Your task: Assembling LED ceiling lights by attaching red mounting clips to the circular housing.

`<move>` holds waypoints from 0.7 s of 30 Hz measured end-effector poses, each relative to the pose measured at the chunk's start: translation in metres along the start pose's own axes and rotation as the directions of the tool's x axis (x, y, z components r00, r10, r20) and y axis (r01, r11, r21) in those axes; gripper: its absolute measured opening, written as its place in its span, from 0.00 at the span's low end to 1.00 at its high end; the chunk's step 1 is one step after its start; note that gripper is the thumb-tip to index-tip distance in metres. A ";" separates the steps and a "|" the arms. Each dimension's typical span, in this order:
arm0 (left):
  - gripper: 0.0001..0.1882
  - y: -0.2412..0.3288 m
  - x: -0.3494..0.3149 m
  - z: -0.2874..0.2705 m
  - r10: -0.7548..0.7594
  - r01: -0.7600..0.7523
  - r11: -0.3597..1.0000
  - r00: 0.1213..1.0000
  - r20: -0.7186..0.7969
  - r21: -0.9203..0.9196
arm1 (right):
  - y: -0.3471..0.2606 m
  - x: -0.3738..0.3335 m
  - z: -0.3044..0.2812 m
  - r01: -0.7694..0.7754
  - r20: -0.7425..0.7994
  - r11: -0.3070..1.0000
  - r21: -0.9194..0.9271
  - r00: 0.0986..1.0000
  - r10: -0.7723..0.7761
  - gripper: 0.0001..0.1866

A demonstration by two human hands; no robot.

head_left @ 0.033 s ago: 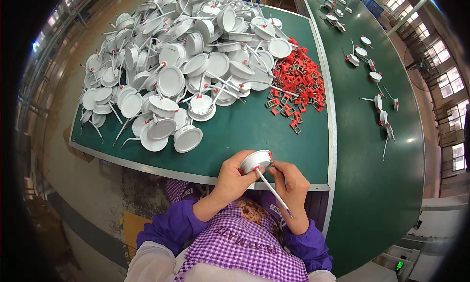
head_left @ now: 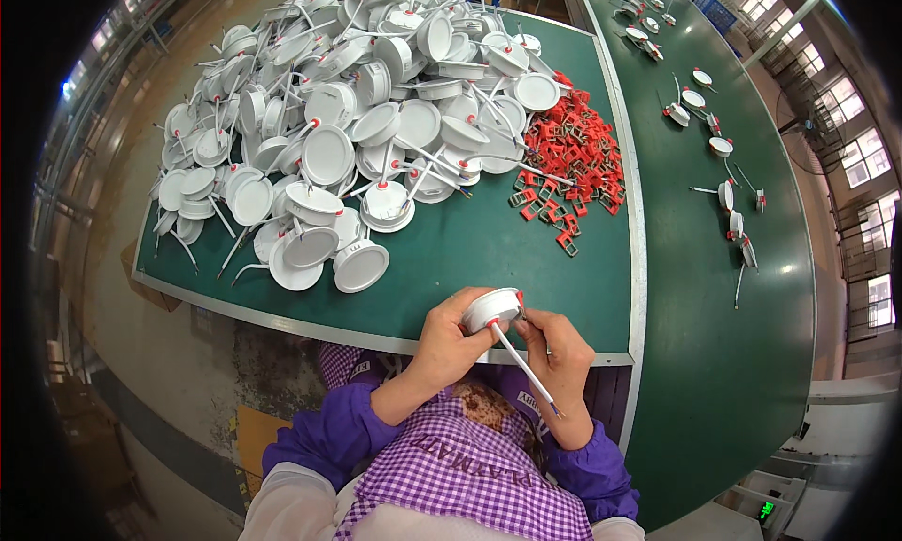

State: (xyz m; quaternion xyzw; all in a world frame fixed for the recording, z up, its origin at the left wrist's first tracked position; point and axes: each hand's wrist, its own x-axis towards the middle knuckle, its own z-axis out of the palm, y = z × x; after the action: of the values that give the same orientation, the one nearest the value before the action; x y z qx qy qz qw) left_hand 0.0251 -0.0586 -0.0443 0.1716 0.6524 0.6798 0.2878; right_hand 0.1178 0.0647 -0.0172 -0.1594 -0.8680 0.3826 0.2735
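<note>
My left hand [head_left: 445,342] grips a white round downlight [head_left: 490,308] by its side, just above the table's near edge. From a red grommet on this light a white cable [head_left: 522,364] hangs toward me, its thin bare wire ends showing. My right hand [head_left: 560,347] pinches a red spring clip [head_left: 520,301] against the light's right side; fingertips hide part of the clip. Beyond my hands lies a large heap of similar white downlights [head_left: 329,156]. Beside the heap spreads a pile of red clips with metal springs [head_left: 578,151].
The green table [head_left: 423,297] has a pale metal rim [head_left: 631,259]. To its right runs a long green belt [head_left: 714,353] carrying several downlights [head_left: 721,147]. A fan [head_left: 799,127] stands beyond the belt, and a blue crate [head_left: 714,13] sits at the far end.
</note>
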 end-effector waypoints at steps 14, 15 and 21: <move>0.16 0.008 0.011 -0.008 0.076 -0.098 0.983 0.988 0.137 0.155 | 0.011 -0.002 0.007 -0.028 -0.055 0.999 -0.026 0.998 0.026 0.05; 0.16 0.009 0.011 -0.010 0.077 -0.098 0.983 0.987 0.140 0.155 | 0.016 -0.002 0.005 -0.104 -0.024 0.987 0.123 0.994 0.108 0.08; 0.15 0.025 0.010 -0.025 -0.054 0.060 0.998 0.942 0.330 -0.008 | 0.011 0.001 -0.009 -0.501 0.344 0.616 0.607 0.865 0.364 0.21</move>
State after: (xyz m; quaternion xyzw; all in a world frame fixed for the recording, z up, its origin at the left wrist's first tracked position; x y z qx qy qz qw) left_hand -0.0019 -0.0720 -0.0238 0.2612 0.5935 0.6389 0.4139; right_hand 0.1231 0.0776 -0.0198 -0.2168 -0.6235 0.7401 0.1287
